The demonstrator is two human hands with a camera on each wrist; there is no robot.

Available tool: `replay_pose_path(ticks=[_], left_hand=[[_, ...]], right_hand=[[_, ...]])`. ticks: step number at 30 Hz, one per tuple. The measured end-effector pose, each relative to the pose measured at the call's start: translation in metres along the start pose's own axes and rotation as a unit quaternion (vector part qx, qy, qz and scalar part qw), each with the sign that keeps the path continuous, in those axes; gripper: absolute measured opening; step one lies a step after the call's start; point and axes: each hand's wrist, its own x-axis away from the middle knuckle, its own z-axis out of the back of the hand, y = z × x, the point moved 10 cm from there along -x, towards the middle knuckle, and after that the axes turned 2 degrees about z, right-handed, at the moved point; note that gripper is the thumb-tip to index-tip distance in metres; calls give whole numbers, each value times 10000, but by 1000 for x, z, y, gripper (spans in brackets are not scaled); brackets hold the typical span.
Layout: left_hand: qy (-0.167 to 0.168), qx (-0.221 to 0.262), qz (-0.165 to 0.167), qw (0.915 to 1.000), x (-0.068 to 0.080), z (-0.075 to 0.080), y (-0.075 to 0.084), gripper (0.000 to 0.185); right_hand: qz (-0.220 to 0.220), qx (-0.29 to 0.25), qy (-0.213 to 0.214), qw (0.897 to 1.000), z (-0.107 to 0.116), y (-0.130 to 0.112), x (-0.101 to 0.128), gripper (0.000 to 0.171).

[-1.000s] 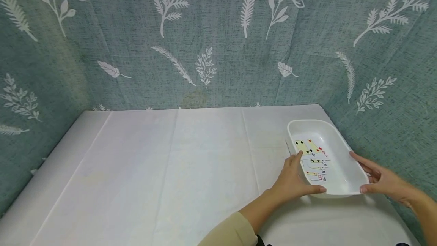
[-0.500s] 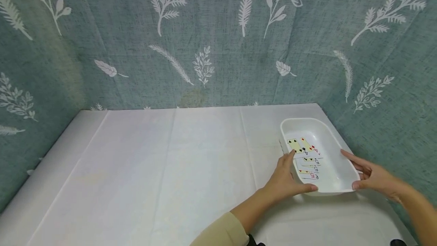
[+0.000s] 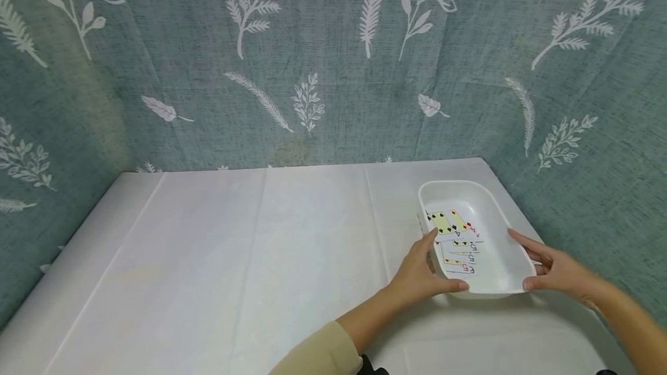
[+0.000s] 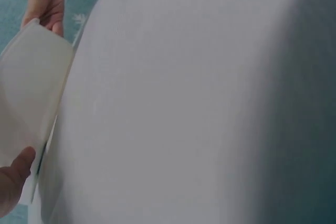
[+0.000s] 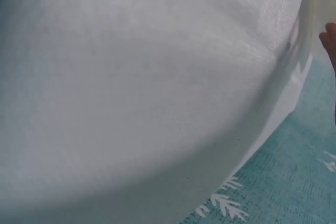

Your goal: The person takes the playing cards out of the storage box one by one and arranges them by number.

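Observation:
A white plastic tub (image 3: 495,262) stands towards the right end of the table, several playing cards (image 3: 442,222) lying face up along its left side. My left hand (image 3: 417,276) holds the tub's near left corner, thumb on the near rim and fingers along the left side. At the near right corner my right hand (image 3: 554,274) grips the rim, its fingers spread along the right side. The left wrist view shows the tub's outer wall (image 4: 31,82) between both hands. Only fingertips (image 5: 329,40) appear in the right wrist view. Whether the tub's base touches the table cannot be told.
White cloth covers the table (image 3: 250,259). Teal leaf-patterned fabric (image 3: 312,62) stands behind it and along both sides, close to the right hand. A small dark object (image 3: 606,372) shows at the bottom right edge.
Both hands have moved a little to the left with the tub between them. The cards inside shift along with it. The view has also turned slightly.

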Motion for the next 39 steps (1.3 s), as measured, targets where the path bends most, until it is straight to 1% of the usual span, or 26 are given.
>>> replay_pose_path(ticks=[2, 4, 9, 12, 16, 21, 28, 34, 39], left_hand=[[27, 19, -24, 10000, 1, 3, -1, 101], [37, 68, -10, 10000, 2, 5, -2, 101], [36, 238, 16, 9997, 2, 10, -5, 102], [-82, 547, 102, 9984, 3, 9, -8, 104], [-129, 754, 167, 9969, 3, 11, -10, 105], [-89, 594, 210, 9980, 6, 19, -11, 105], [-43, 597, 402, 9974, 12, 28, -17, 105], [-53, 684, 377, 9969, 16, 34, -18, 107], [-10, 686, 369, 9970, 20, 40, -18, 106]], right_hand=[[108, -136, -90, 9998, -3, -2, -2, 83], [128, -241, -120, 9996, -5, -1, -3, 83], [150, -250, -155, 9995, -7, -4, -7, 82], [69, -267, -91, 9996, -8, -3, -8, 82], [43, -332, -52, 9994, -10, -3, -12, 83], [105, -438, -182, 9988, -18, -7, -18, 84], [-54, -390, 67, 9992, -26, -7, -22, 85], [-154, -191, 235, 9994, -29, -7, -25, 86], [-138, -259, 177, 9994, -34, -8, -29, 86]])
